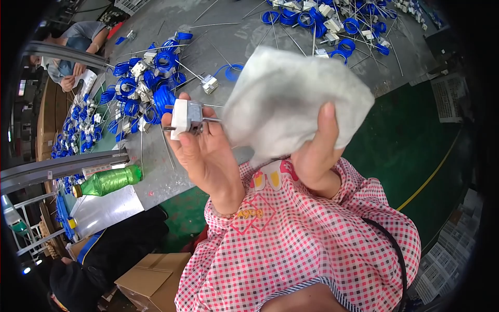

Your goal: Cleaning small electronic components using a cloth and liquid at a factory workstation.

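Observation:
My left hand (208, 164) grips a small white block-shaped part with a metal bracket (182, 117) between thumb and fingers. Metal prongs and a thin rod stick out of it. A blue wire coil (164, 99) shows right behind the part; whether it is attached I cannot tell. In my right hand (319, 156) is a white cloth (301, 99), pinched under the thumb and spread out, slightly blurred. The cloth's left edge comes close to the rod, and whether they touch is unclear. Both hands are above the near edge of the grey table (218, 47).
Similar parts with blue coils and thin rods lie in a pile (148, 78) left of my hands and another pile (332, 21) at the far right. A green bottle (109, 181) lies at the left. A cardboard box (150, 281) stands below. At the far left another person (78, 52) handles something white.

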`<act>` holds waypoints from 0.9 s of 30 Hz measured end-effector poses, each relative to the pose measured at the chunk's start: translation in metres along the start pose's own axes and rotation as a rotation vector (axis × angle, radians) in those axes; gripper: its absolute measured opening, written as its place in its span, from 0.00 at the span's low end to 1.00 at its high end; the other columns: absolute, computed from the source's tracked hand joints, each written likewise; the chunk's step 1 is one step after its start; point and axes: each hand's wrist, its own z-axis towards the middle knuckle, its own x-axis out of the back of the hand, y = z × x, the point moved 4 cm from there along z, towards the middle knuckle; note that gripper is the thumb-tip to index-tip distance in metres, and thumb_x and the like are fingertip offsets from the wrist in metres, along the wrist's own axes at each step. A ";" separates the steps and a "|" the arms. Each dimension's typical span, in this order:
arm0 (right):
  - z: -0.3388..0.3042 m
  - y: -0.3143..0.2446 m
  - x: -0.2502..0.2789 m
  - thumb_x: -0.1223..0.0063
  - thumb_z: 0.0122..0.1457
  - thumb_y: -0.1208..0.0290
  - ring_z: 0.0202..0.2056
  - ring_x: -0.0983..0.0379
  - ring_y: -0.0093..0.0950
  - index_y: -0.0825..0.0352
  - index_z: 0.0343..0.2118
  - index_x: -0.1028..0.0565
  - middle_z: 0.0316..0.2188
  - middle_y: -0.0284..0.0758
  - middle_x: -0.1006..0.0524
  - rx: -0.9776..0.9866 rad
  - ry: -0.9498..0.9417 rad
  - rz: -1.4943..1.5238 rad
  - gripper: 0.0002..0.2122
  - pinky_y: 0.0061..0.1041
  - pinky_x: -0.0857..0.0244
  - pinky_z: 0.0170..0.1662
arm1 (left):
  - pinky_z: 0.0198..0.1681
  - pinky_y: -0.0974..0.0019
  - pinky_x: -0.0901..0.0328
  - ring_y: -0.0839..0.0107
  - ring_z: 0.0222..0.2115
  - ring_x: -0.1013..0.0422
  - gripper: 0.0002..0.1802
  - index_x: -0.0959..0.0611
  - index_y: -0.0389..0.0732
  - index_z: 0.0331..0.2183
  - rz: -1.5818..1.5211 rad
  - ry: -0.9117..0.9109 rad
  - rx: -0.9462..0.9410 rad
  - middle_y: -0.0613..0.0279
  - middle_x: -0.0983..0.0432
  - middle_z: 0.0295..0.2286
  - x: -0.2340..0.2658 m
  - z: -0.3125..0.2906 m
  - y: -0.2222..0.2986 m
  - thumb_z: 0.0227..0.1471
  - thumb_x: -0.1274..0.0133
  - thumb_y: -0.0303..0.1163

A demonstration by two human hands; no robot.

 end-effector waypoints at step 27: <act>0.043 -0.043 0.075 0.59 0.54 0.74 0.43 0.38 0.23 0.72 0.44 0.37 0.41 0.34 0.34 0.389 0.437 -0.144 0.14 0.20 0.45 0.46 | 0.41 0.69 0.42 0.68 0.39 0.37 0.31 0.40 0.35 0.43 1.027 -0.577 -0.048 0.54 0.38 0.38 -0.027 0.010 -0.022 0.34 0.46 0.18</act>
